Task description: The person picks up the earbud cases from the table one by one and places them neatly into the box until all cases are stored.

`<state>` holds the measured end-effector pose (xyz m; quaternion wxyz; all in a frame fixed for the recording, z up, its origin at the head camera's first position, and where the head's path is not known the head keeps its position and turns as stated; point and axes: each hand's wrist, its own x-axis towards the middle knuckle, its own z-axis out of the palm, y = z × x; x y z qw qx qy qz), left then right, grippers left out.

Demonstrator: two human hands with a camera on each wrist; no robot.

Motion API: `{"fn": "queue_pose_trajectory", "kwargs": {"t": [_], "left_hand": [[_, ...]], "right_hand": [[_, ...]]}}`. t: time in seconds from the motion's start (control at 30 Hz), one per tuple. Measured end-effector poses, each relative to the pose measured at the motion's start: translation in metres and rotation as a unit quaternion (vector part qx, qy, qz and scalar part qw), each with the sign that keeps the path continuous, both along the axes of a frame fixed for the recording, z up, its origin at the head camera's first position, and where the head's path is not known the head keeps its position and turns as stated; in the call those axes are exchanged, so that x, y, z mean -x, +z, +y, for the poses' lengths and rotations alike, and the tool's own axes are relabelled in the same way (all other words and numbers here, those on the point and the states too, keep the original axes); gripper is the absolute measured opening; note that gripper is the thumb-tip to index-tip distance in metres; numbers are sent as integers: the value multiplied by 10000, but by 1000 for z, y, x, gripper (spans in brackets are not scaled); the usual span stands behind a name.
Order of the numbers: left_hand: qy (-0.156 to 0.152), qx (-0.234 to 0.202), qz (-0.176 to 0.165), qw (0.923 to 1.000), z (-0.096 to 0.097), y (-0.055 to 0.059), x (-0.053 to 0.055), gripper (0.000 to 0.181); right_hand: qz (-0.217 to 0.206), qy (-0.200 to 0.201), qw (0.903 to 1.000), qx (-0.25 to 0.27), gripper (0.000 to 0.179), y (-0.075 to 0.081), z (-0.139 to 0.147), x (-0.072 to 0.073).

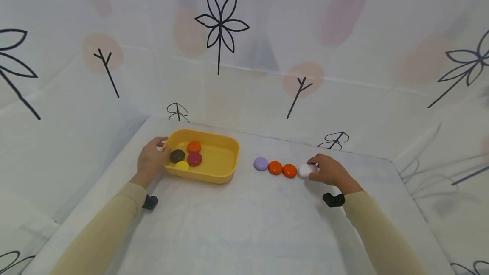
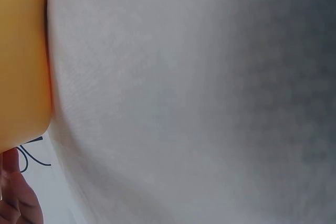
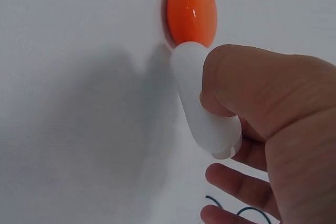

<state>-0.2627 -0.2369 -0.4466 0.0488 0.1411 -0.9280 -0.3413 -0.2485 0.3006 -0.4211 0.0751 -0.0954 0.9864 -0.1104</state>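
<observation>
My right hand [image 1: 329, 170] pinches a white rounded piece [image 3: 202, 98] between thumb and fingers. A small notched tab shows at its near end in the right wrist view. Its far end meets an orange piece [image 3: 192, 11], the last of a row on the table. Further left in that row come another orange piece [image 1: 275, 167] and a lilac one [image 1: 261, 164]. At the left, my left hand [image 1: 150, 158] grips the left side of a yellow tray [image 1: 217, 177]. Inside lie a red-orange piece [image 1: 194, 147], a dark piece [image 1: 177, 155], a crimson piece [image 1: 195, 159] and a yellow piece [image 1: 182, 165].
A white cloth-covered table [image 1: 244, 228] lies beneath everything. Behind it and at both sides hangs a pale curtain [image 1: 259, 96] with printed flowers. A black wrist device [image 1: 333, 200] sits at my right cuff, another black device [image 1: 150, 202] at my left.
</observation>
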Motion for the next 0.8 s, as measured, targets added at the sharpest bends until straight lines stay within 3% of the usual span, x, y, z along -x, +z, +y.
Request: {"fn": "queue_pose_trajectory", "kwargs": {"t": [0.57, 0.8], "left_hand": [[14, -36, 67, 10000, 0, 0, 0, 44], [29, -50, 79, 10000, -1, -4, 2, 45]], "right_hand": [[-151, -81, 9998, 58, 43, -7, -3, -1], [-394, -173, 9990, 145, 43, -10, -1, 2]]}}
